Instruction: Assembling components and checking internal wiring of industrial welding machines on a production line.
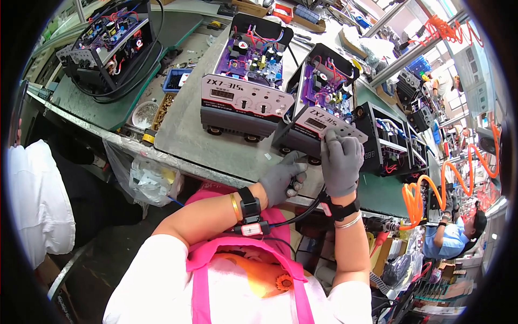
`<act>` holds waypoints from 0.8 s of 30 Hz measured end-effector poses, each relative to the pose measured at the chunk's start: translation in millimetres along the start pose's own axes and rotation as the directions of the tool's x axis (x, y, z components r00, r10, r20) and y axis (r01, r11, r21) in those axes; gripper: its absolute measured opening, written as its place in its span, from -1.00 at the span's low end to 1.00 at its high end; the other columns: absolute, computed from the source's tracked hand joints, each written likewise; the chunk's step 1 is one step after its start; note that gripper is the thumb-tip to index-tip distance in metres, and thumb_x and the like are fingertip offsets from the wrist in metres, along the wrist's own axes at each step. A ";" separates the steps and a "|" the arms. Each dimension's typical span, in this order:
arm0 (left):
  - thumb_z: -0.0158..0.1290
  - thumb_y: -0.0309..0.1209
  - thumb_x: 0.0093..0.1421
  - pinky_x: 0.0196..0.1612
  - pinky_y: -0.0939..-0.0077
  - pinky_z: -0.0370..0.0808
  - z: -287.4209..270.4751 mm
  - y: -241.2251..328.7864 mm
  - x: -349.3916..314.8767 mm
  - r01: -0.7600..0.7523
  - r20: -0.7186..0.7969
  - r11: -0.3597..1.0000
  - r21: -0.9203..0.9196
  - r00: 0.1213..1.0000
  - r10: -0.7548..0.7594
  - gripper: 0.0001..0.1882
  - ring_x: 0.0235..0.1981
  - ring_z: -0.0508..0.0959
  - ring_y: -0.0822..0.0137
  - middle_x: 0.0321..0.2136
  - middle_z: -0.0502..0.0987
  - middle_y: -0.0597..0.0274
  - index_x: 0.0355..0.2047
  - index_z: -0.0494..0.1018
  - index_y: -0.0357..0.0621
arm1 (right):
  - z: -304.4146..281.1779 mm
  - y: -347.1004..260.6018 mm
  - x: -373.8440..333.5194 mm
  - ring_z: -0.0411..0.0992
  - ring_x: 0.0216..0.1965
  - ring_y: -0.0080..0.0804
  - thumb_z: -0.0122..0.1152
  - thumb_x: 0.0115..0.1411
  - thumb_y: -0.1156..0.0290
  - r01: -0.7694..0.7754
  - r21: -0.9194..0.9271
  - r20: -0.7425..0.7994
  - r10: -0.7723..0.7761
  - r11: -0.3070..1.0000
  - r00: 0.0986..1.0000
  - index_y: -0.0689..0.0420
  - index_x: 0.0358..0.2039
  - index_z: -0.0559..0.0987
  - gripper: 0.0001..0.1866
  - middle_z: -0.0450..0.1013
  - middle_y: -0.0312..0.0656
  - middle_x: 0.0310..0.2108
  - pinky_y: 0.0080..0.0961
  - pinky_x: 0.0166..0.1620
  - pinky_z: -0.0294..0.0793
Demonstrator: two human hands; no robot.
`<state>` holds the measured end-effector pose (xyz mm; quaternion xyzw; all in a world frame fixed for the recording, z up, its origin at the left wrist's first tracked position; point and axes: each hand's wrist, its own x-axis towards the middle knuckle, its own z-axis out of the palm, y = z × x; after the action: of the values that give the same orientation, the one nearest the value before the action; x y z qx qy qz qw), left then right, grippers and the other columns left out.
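Note:
My right hand, in a grey glove, presses pinched fingertips against the white front panel of an uncovered welding machine. Whatever lies between those fingertips is hidden. Just below this panel, my left hand, gloved alike, is curled close by the machine's lower front edge; what it holds, if anything, cannot be made out. Purple circuit boards, wires and a black rear plate show inside the machine. To its left stands a similar welding machine, with two black knobs on its panel.
Another uncovered machine sits on a green mat at the far left. Small parts fill a blue tray and a round dish. More black units stand at right, near a coiled orange hose. A co-worker is at far right.

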<state>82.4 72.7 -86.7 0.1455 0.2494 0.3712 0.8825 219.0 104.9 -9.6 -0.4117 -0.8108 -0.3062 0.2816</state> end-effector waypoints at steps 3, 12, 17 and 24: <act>-0.09 -0.37 0.28 -0.76 0.76 0.07 -1.9 -1.9 1.3 -0.007 0.011 1.000 0.014 1.000 0.006 -0.62 -0.70 0.23 0.58 -0.62 0.25 0.42 0.09 0.16 0.22 | 5.0 0.4 -4.6 0.36 -0.41 -0.31 0.28 -0.04 0.49 0.026 -0.001 -0.063 -0.026 1.000 0.998 0.07 -0.32 0.55 -0.79 0.31 -0.30 -0.48 -0.37 -0.31 0.33; -0.07 -0.34 0.28 -0.76 0.74 0.06 -5.3 -8.6 2.8 0.000 0.004 0.999 0.035 1.000 0.000 -0.64 -0.70 0.22 0.57 -0.65 0.21 0.44 0.06 0.19 0.29 | 6.0 -3.2 -3.6 0.35 -0.37 -0.33 0.16 0.01 0.42 -0.085 -0.047 0.006 0.086 0.995 0.996 0.02 -0.34 0.51 -0.85 0.28 -0.31 -0.47 -0.33 -0.31 0.33; -0.05 -0.32 0.27 -0.74 0.74 0.14 -4.6 4.0 -10.5 0.012 -0.053 0.994 0.112 0.999 -0.007 -0.66 -0.64 0.31 0.55 -0.57 0.35 0.38 0.06 0.25 0.19 | -16.1 -4.2 4.9 0.37 -0.25 -0.34 0.26 -0.06 0.30 -0.090 0.063 0.036 0.088 0.994 0.996 -0.02 -0.23 0.53 -0.68 0.36 -0.34 -0.36 -0.32 -0.17 0.30; -0.10 -0.30 0.32 -0.74 0.77 0.21 -16.0 35.0 -44.9 -0.082 0.063 0.977 0.197 0.996 0.070 -0.62 -0.59 0.35 0.58 -0.23 0.51 0.08 0.08 0.27 -0.19 | -23.0 14.9 18.6 0.36 -0.11 -0.37 0.37 -0.19 0.13 -0.245 0.093 0.094 0.236 0.965 0.967 -0.09 -0.02 0.49 -0.38 0.41 -0.39 -0.17 -0.34 0.01 0.23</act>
<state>26.3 65.1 -69.6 0.2528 0.2548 0.3736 0.8553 226.8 104.3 22.6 -0.5040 -0.7806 -0.2100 0.3042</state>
